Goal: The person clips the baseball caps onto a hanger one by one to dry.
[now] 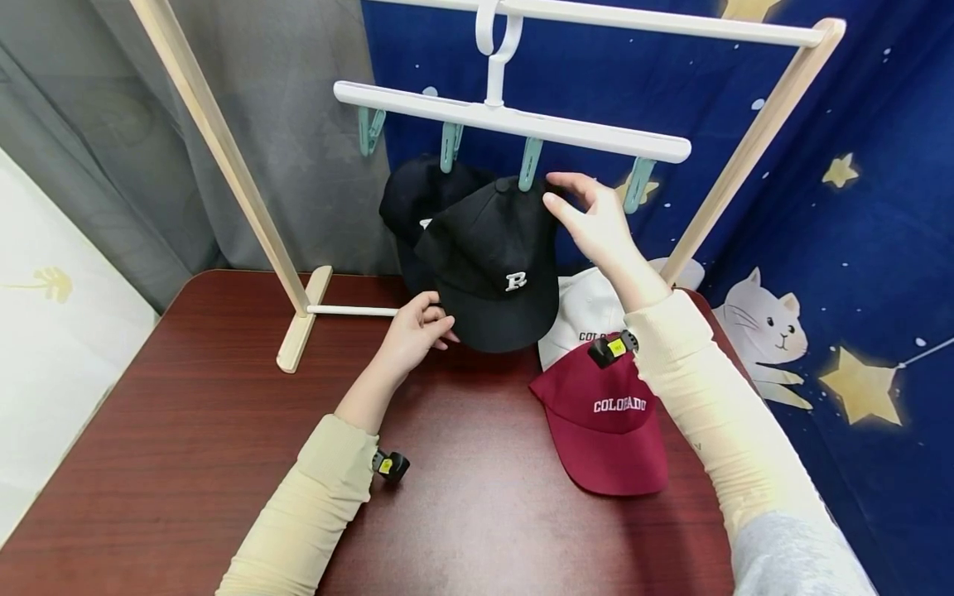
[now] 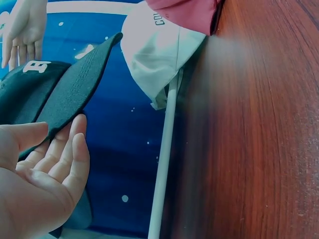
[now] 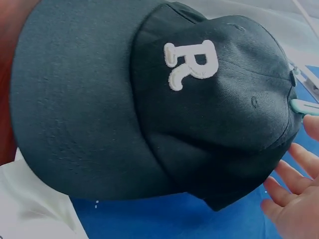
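A black cap [image 1: 495, 273] with a white letter R hangs brim down from a green clip [image 1: 530, 164] on the white hanger [image 1: 514, 120]. At the brim's left edge is my left hand [image 1: 417, 331], its thumb in front and fingers behind the brim [image 2: 82, 82]. My right hand [image 1: 596, 223] is beside the upper right of the crown, thumb and fingers apart. In the right wrist view, its fingertips [image 3: 294, 169] lie right at the cap's edge, close below the clip. Behind hangs another dark cap [image 1: 417, 194], partly hidden, under a second clip [image 1: 450, 147].
A maroon cap [image 1: 607, 430] lettered COLORADO overlaps a white cap [image 1: 581, 310] at the right of the brown table [image 1: 224, 463]. The wooden rack [image 1: 238, 174] carries the hanger on its top bar. Outer clips [image 1: 370, 130] hang at both hanger ends.
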Demonstrator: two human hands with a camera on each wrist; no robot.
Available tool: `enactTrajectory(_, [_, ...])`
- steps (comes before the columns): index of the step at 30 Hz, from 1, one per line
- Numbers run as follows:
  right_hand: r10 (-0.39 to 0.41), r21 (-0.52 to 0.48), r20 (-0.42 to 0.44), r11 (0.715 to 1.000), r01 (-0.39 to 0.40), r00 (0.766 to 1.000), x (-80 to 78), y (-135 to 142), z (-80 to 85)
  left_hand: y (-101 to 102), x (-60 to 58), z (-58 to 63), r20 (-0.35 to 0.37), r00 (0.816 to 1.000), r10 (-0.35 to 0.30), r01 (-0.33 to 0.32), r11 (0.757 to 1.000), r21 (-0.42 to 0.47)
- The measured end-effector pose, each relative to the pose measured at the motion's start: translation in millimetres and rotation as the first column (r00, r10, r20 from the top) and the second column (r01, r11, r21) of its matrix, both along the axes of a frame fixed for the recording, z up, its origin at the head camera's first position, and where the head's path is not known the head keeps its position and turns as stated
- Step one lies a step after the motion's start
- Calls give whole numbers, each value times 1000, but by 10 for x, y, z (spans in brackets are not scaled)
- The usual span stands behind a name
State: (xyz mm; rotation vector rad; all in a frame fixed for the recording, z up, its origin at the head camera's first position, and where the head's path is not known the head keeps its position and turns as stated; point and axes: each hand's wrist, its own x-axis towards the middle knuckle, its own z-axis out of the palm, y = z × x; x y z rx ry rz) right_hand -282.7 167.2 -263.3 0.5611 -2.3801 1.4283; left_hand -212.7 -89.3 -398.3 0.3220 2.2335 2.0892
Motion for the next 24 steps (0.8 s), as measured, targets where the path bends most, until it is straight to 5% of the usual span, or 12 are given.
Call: enactTrajectory(24, [-51, 31, 77, 998, 49, 996, 22, 187, -316, -37, 13, -147, 81, 995, -63, 67, 997, -42])
